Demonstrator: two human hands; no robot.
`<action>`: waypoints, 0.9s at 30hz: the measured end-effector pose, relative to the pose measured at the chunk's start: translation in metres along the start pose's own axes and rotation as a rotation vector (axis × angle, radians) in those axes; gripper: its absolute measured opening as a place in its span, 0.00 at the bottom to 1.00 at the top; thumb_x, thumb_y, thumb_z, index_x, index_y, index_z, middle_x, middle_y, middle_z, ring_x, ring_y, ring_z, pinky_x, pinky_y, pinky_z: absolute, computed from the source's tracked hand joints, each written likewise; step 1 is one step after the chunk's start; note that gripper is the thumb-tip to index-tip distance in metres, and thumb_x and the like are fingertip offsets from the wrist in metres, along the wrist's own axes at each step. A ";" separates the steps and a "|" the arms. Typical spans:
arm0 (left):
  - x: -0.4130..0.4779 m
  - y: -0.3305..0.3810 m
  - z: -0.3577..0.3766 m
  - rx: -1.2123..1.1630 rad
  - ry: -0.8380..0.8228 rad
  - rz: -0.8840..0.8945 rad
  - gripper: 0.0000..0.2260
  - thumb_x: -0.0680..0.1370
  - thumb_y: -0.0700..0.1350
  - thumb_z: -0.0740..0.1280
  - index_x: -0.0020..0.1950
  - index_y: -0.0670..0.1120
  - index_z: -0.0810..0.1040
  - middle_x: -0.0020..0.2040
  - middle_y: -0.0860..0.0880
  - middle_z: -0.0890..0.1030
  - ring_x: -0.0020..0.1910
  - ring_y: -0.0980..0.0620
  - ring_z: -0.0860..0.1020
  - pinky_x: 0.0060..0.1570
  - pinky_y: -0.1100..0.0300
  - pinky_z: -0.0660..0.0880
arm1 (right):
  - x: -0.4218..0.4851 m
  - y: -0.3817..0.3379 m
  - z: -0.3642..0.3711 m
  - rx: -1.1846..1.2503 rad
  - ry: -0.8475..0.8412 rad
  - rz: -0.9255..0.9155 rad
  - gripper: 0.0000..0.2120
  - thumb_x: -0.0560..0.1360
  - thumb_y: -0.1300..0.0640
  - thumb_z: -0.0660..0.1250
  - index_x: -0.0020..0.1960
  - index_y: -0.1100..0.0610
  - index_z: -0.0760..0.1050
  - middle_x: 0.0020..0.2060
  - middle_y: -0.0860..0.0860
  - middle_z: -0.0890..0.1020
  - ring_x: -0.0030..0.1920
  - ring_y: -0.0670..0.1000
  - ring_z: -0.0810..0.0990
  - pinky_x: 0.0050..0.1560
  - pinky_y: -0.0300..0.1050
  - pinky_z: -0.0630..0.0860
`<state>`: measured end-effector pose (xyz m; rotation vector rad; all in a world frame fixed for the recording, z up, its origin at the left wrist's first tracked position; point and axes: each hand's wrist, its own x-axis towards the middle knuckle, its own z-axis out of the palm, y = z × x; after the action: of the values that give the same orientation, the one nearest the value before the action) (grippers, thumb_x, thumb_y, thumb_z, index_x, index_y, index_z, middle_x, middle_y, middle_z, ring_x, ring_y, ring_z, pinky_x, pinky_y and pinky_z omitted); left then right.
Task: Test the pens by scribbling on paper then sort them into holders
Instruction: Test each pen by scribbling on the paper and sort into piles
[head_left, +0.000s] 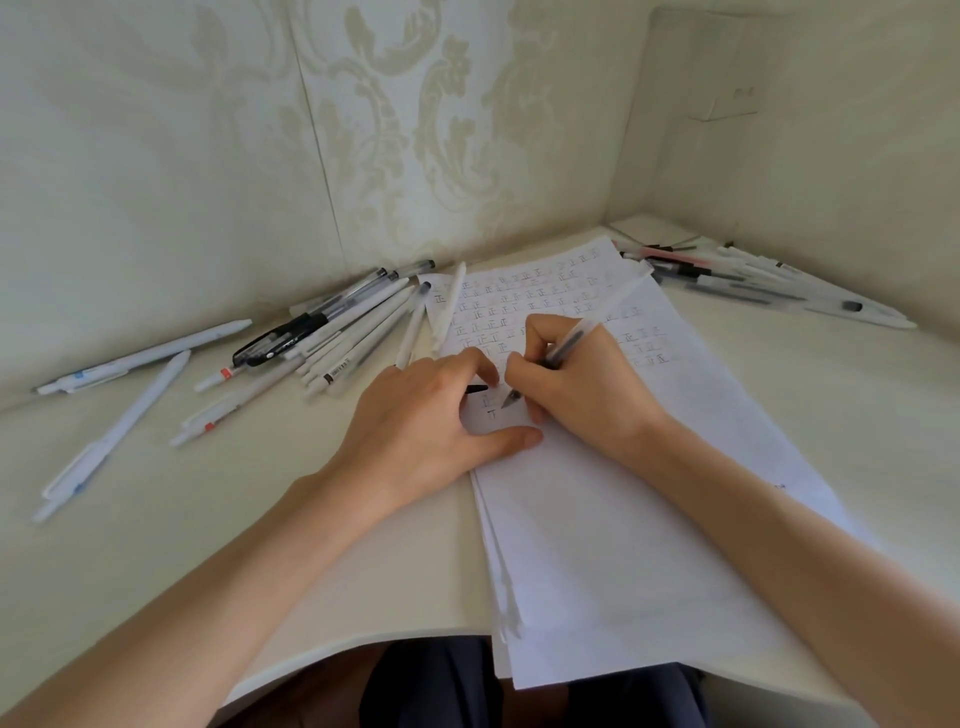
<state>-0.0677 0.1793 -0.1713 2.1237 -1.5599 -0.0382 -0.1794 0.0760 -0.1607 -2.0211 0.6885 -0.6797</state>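
Note:
My right hand grips a clear-barrelled pen, its tip touching the white paper beside small written marks. My left hand rests on the paper's left edge, thumb stretched flat across the sheet. A small black piece, maybe a cap, shows under its fingertips; whether they pinch it is unclear. The upper half of the paper carries rows of small marks. A pile of white, clear and black pens lies to the left. A second pile of pens lies at the back right corner.
Three pale blue pens lie loose at the far left of the cream desk. Two white pens rest on the paper's top left. Walls close the desk behind and to the right. The desk's front edge curves just before my lap.

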 end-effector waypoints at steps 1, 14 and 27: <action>0.000 0.000 0.000 -0.001 -0.002 -0.002 0.25 0.65 0.68 0.67 0.55 0.55 0.72 0.34 0.62 0.67 0.41 0.57 0.69 0.40 0.60 0.63 | 0.000 0.000 0.001 -0.009 -0.003 -0.002 0.14 0.72 0.64 0.64 0.32 0.59 0.63 0.24 0.55 0.70 0.21 0.41 0.69 0.26 0.31 0.62; 0.000 0.000 -0.001 -0.002 -0.008 0.009 0.25 0.65 0.69 0.66 0.55 0.55 0.72 0.34 0.62 0.67 0.40 0.57 0.70 0.41 0.60 0.62 | 0.002 0.005 0.001 -0.057 0.024 -0.001 0.14 0.69 0.63 0.64 0.31 0.57 0.61 0.27 0.54 0.64 0.29 0.46 0.61 0.29 0.41 0.59; 0.000 0.001 -0.001 0.020 -0.010 0.013 0.25 0.65 0.69 0.65 0.55 0.56 0.71 0.34 0.62 0.67 0.41 0.58 0.69 0.42 0.61 0.62 | 0.000 0.002 0.001 -0.036 -0.028 -0.010 0.13 0.70 0.63 0.65 0.31 0.59 0.63 0.24 0.56 0.68 0.23 0.43 0.65 0.27 0.36 0.62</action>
<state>-0.0688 0.1795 -0.1698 2.1317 -1.5854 -0.0290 -0.1799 0.0755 -0.1631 -2.0645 0.6796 -0.6476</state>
